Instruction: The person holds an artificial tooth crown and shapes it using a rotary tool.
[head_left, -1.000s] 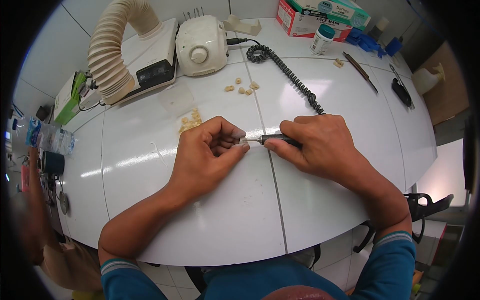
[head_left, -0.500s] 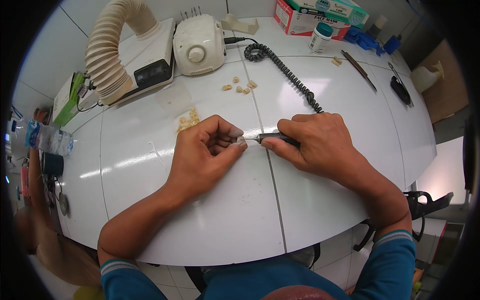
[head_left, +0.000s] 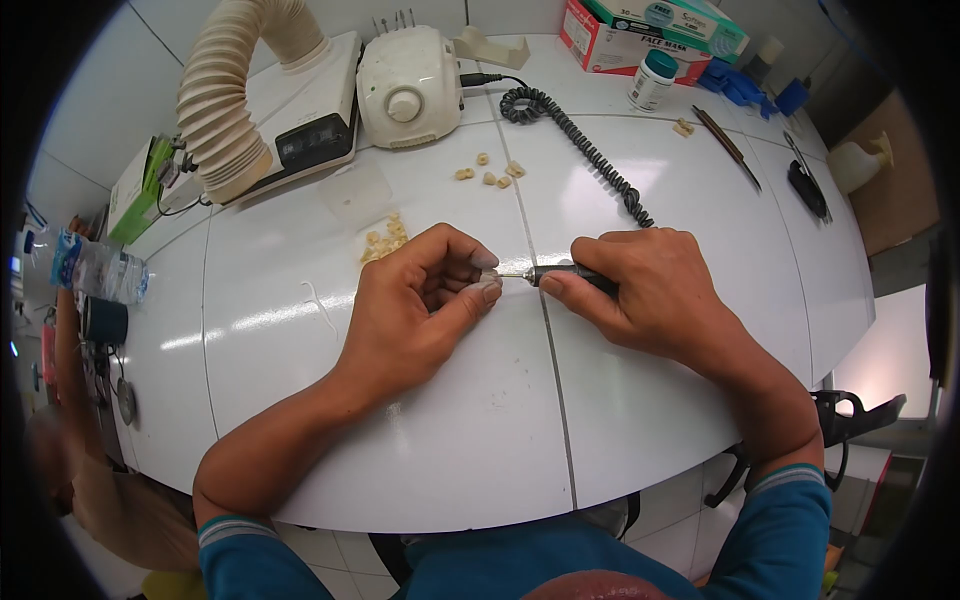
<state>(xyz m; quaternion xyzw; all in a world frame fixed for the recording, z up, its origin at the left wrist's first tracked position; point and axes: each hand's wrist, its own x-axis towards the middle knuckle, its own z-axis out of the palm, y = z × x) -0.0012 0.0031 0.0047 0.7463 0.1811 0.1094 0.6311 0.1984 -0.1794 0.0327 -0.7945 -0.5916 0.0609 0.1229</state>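
Note:
My left hand (head_left: 420, 300) pinches a small pale piece (head_left: 489, 277) between thumb and fingertips; the fingers hide most of it. My right hand (head_left: 645, 290) is wrapped round a dark rotary handpiece (head_left: 560, 272), whose thin metal tip points left and reaches the piece. A coiled black cord (head_left: 590, 150) runs from behind my right hand to a cream control unit (head_left: 408, 88). Beyond my left hand lies a heap of small yellowish pieces (head_left: 385, 240), and several more loose pieces (head_left: 490, 178) lie further back.
A ribbed hose (head_left: 215, 120) curves over a white box unit at the back left. Mask boxes (head_left: 640, 45), a green-capped bottle (head_left: 652, 80), a brown tool (head_left: 727, 148) and a black-handled tool (head_left: 805, 188) stand or lie at the right. Another person's arm (head_left: 72, 370) is at the far left.
The view has shifted slightly. Both hands keep their holds, with the handpiece tip still at the small piece. The other person at the left has leaned and moved their arm.

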